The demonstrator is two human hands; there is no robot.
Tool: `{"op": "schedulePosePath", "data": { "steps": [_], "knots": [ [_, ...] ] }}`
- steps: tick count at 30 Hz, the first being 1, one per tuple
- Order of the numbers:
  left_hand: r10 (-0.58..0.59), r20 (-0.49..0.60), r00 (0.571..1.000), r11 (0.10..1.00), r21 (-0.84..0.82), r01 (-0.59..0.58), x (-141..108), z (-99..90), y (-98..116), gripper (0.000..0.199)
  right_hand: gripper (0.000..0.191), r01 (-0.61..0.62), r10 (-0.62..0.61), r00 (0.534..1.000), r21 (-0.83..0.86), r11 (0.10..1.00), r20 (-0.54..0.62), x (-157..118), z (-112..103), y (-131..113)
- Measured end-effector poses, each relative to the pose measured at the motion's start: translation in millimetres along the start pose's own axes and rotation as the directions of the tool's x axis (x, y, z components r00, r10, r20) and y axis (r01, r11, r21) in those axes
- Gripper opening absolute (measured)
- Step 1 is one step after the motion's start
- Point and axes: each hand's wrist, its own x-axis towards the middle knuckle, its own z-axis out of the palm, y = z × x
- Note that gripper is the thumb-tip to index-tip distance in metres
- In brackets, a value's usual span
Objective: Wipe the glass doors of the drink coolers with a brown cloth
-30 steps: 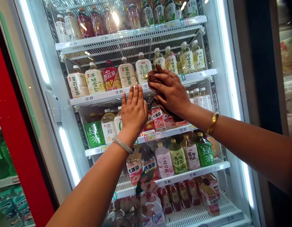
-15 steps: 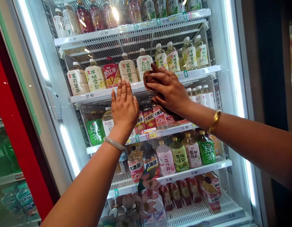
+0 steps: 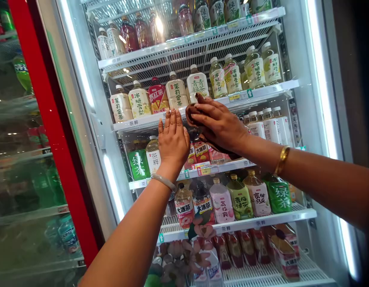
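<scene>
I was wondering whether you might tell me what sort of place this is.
Probably a shop's drinks section: there is a lit cooler with shelves of bottled drinks, a yellow price tag on one shelf edge, and a red-framed cooler alongside.

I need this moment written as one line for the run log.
left hand: flat at glass cooler door, nothing visibly held | right hand: holding brown cloth at same glass | behind glass: bottled drinks on shelves

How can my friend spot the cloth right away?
Find the lit drinks fridge. In front of it, find the right hand, whose arm wears a gold bangle. Under that hand is the brown cloth, crumpled fabric unlike the stiff, labelled bottles behind.
</scene>
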Motion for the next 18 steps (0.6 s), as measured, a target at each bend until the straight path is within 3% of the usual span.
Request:
{"op": "schedulePosePath", "data": {
  "steps": [3,6,9,12,18],
  "knots": [
    [-0.018,-0.012,1.0,1.0,0.008,0.018,-1,1.4,0,0.063,0.05,-0.078,0.077,0.996,-0.011,0.997,-0.034,21,17,-8],
    [-0.076,-0.028,0.997,0.997,0.019,0.077,-2,1.7,-1,0.063,0.044,-0.018,0.018,1.0,0.011,1.0,-0.011,21,27,-27],
    [-0.093,-0.015,0.996,0.995,0.028,0.094,-2,2.0,-2,0.063,0.043,0.099,-0.099,0.995,0.004,0.995,-0.001,-2,18,-38],
    [-0.083,-0.014,0.996,0.995,0.046,0.083,-2,2.0,0,0.064,0.042,0.171,-0.169,0.985,-0.028,0.985,0.044,-26,0,-29],
    [-0.107,-0.009,0.994,0.989,0.098,0.107,0,0.8,5,0.064,0.048,0.061,-0.059,0.997,-0.037,0.997,0.056,-35,-12,-13]
  ]
}}
